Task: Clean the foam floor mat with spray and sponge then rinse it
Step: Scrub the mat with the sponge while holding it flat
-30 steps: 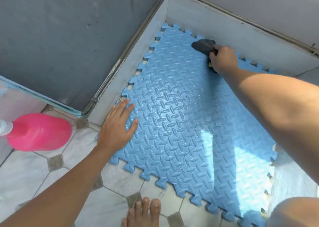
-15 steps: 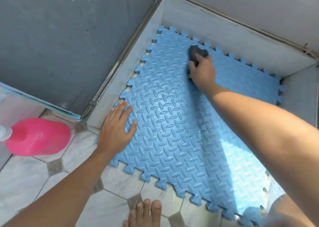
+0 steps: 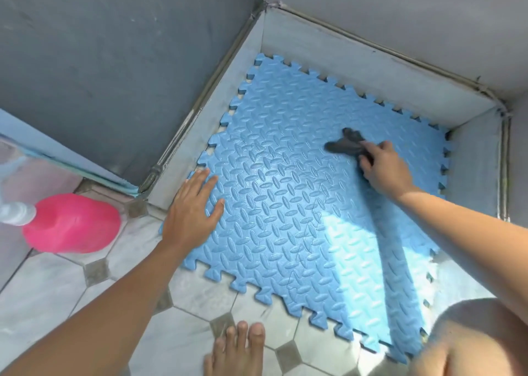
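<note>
A view from above, looking down at a person's two bare arms reaching over a light blue foam floor mat [image 3: 285, 218]. The mat is square, with jigsaw-tooth edges and a raised pattern of small ovals. It lies flat on the floor inside a shallow recessed corner, its far edges close to a low grey ledge [image 3: 371, 70] that runs beneath dark grey walls [image 3: 114, 61]. A patch of bright sunlight falls across the mat's near right part.

The left hand [image 3: 193, 213] lies flat and open, palm down, fingers spread, on the mat's left edge. The right hand [image 3: 384, 167] is closed around a dark grey sponge [image 3: 347, 144], pressing it against the mat toward the far right corner. The sponge sticks out beyond the fingers to the left, and looks crumpled. The right arm casts a long shadow across the mat.

To the left, well apart from the mat, a bright pink spray bottle [image 3: 74, 224] with a clear white neck stands on the floor, near a pale blue strip at the base of the wall. The floor [image 3: 85, 304] is paved with pale grey tiles set with small darker squares at their corners. The toes of a bare foot [image 3: 237, 344] show at the bottom edge, just in front of the mat, and a bare knee [image 3: 471, 344] fills the bottom right corner.
</note>
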`<state>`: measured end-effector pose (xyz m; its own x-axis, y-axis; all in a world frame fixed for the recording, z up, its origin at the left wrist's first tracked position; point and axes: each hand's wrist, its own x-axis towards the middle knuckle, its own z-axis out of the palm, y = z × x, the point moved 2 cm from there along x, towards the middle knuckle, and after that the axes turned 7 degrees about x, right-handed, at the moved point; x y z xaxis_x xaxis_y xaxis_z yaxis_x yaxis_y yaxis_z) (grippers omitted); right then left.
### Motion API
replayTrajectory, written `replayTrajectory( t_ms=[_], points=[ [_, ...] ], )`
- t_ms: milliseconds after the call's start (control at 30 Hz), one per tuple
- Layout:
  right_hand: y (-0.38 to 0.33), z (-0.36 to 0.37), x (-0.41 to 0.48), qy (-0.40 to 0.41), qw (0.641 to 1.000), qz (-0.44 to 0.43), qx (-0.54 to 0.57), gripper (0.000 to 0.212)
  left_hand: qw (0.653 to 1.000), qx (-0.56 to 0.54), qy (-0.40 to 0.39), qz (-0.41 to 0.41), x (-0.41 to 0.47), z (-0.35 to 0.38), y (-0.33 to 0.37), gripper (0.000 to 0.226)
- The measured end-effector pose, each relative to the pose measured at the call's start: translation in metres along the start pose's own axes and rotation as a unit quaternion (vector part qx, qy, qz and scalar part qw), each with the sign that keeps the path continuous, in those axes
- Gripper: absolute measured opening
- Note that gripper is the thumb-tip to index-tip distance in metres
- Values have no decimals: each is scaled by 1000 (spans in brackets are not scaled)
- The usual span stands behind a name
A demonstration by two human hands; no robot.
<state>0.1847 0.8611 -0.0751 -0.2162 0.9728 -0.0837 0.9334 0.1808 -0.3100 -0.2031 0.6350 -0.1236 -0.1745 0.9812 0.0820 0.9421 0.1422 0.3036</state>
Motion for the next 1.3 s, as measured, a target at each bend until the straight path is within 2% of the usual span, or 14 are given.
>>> replayTrajectory(
  t_ms=[67, 133, 233, 333, 400, 500, 567, 667, 767, 867, 1000, 1100, 1167, 1300],
  points=[
    [13, -4, 2, 37, 991, 125, 26, 43, 1000, 5, -3, 4, 0, 0, 0, 57],
    [-12, 6, -7, 29, 989, 141, 31, 40, 1000, -15, -6, -7, -1, 1, 4, 54],
    [-83, 35, -26, -7, 997, 56, 43, 44, 991, -102, 28, -85, -15, -11, 13, 36],
    [-157, 61, -59, -61, 992, -98, 58, 50, 968, -124, 117, -185, -56, -38, 12, 20],
    [-198, 74, -88, -106, 974, -192, 62, 51, 927, -145, 172, -299, -86, -57, -1, 29],
    [-247, 97, -127, -192, 926, -315, 80, 50, 825, -177, 233, -483, -120, -81, -36, 47],
    [-274, 112, -146, -247, 903, -328, 124, 47, 788, -206, 248, -524, -129, -96, -64, 73],
    [-309, 130, -163, -268, 896, -231, 268, 40, 826, -243, 212, -462, -117, -114, -99, 112],
    [-344, 147, -168, -276, 875, -128, 377, 40, 856, -240, 164, -428, -99, -125, -118, 99],
    [-373, 158, -168, -293, 857, -82, 415, 47, 854, -228, 174, -435, -108, -134, -120, 90],
    [-418, 162, -159, -274, 874, -142, 376, 44, 833, -221, 185, -473, -145, -139, -121, 86],
    [-453, 162, -150, -282, 867, -190, 363, 43, 823, -190, 139, -518, -162, -145, -121, 111],
    [-465, 159, -147, -291, 867, -208, 348, 44, 811, -147, 53, -564, -168, -150, -114, 129],
    [-442, 141, -147, -310, 854, -249, 336, 46, 796, -34, -281, -534, -175, -172, -89, 79]
  ],
)
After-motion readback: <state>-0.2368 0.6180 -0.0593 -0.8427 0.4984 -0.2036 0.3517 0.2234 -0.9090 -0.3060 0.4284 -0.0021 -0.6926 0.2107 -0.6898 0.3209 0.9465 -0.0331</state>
